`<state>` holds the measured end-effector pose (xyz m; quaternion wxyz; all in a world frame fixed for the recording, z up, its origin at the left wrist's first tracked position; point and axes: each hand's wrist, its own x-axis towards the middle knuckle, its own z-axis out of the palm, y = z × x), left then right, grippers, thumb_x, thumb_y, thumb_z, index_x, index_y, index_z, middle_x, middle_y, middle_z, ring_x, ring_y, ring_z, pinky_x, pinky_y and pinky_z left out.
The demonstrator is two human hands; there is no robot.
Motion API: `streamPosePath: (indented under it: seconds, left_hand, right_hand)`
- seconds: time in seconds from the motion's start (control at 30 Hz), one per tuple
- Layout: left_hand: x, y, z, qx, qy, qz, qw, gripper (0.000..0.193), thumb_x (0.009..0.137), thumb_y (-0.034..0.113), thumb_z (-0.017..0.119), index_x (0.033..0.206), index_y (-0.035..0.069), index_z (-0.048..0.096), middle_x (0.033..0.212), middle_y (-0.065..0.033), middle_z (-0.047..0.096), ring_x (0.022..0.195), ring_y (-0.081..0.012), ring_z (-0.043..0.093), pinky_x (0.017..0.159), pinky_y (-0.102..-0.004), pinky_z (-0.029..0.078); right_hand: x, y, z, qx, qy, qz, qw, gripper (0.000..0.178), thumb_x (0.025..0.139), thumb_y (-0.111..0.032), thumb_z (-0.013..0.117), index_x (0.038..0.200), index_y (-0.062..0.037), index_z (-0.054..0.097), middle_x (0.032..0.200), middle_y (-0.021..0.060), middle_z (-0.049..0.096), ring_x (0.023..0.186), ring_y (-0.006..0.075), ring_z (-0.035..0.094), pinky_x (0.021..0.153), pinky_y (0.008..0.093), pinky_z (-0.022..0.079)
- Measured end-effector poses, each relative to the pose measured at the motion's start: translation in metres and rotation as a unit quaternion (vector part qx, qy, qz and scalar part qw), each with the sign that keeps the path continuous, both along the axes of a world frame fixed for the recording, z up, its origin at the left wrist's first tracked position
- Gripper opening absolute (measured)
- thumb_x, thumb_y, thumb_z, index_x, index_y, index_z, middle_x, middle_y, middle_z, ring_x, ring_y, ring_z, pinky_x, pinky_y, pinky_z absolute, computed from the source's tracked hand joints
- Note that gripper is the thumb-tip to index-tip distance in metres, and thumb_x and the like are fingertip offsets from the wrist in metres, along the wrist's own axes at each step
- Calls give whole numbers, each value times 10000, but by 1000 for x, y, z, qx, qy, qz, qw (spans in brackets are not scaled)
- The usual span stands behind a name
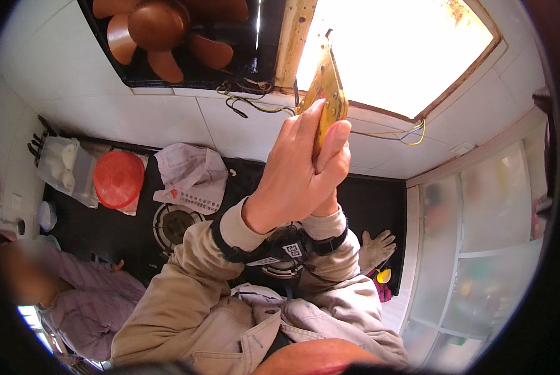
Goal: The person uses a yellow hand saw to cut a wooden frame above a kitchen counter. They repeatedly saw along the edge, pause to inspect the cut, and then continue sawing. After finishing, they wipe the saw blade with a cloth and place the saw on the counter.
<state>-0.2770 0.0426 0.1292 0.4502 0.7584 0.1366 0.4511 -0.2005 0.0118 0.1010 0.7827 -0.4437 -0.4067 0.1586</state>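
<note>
Both my arms reach up in front of me, wrists close together below the bright framed opening. My left hand (290, 164) is closed around a worn yellow tool (325, 84) with rivets and a narrow dark tip pointing up. The tool's exact kind cannot be made out. My right hand (328, 205) is mostly hidden behind the left one; only a strip near its wrist shows, so its fingers and any hold on the tool are out of sight. The tool's tip overlaps the bright opening (398, 56) beside its wooden frame (292, 40).
A brown fan (159, 25) is mounted left of the opening. Loose wires (255, 107) hang under it, others at right. Below lie a gas burner (175, 224), cloth bag (192, 175), red lid (118, 179), clear box (66, 165) and glove (376, 249). Another person (98, 294) stands left.
</note>
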Motion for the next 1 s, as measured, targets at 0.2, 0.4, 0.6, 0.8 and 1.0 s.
streamPosePath:
  seconds: [0.2,0.4,0.6,0.8,1.0]
  left_hand:
    - [2,7,-7,-38,-12,-54,998,637,946,261,639,1430,-90,421,1089,-244,600,964,-360,560,896,-443,465]
    - [-6,2,-6,-65,27,-70,995,568,988,238,540,1499,23,416,1364,-139,535,1284,-231,502,1096,-374,392]
    - [-3,7,1,-143,28,-42,988,602,994,346,523,1470,-15,444,1414,-139,516,1296,-240,512,1075,-356,427]
    - [1,0,4,-100,27,-27,994,600,975,293,524,1488,-2,421,1369,-151,526,1263,-247,524,1067,-372,421]
    - [7,4,2,-82,48,-35,995,712,978,316,483,1591,-5,313,1582,-138,411,1441,-265,429,1186,-375,336]
  right_hand:
    - [-3,1,1,-13,33,4,999,544,1088,-452,497,1326,34,543,911,-17,526,770,76,465,651,241,427]
    - [-7,-3,10,-25,50,8,998,646,1065,-463,542,1451,53,487,999,44,616,845,129,539,731,281,491]
    - [-8,3,15,-56,53,-24,997,750,1013,-521,602,1480,52,477,1180,158,694,1063,183,632,912,306,509]
    - [-7,-1,11,-59,73,-5,996,793,994,-526,617,1532,26,429,1283,210,672,1163,205,624,1010,322,480]
    - [1,1,10,-57,70,4,996,777,989,-471,636,1537,32,411,1271,246,681,1164,274,665,1000,359,506]
